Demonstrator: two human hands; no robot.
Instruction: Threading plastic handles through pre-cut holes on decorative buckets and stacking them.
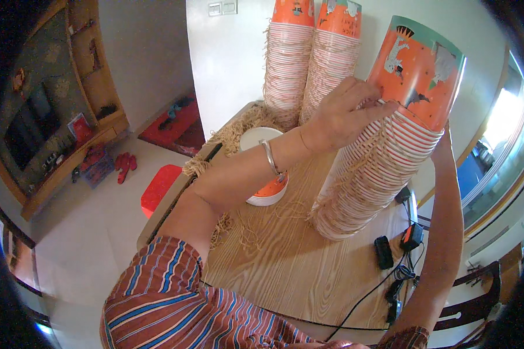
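A tall, leaning stack of nested paper buckets (371, 174) stands on the wooden table in front of me, white rims and tan twine handles showing down its side. Its top bucket (413, 75) is upside down, orange with a green base and cartoon prints. My left hand (344, 111) reaches across from the left, its thumb and fingers closed at that bucket's rim. On the stack's far right side is my right hand (442, 146), its fingers hidden behind the buckets. Below my left forearm sits a short stack of buckets (267, 198), partly covered by the arm.
Two more tall bucket stacks (288, 64) rise at the back against the wall. Loose twine (244, 125) heaps along the table's left edge. Black adapters (384, 252) and cables lie on the right of the wooden table (273, 273). A red stool (160, 189) stands left.
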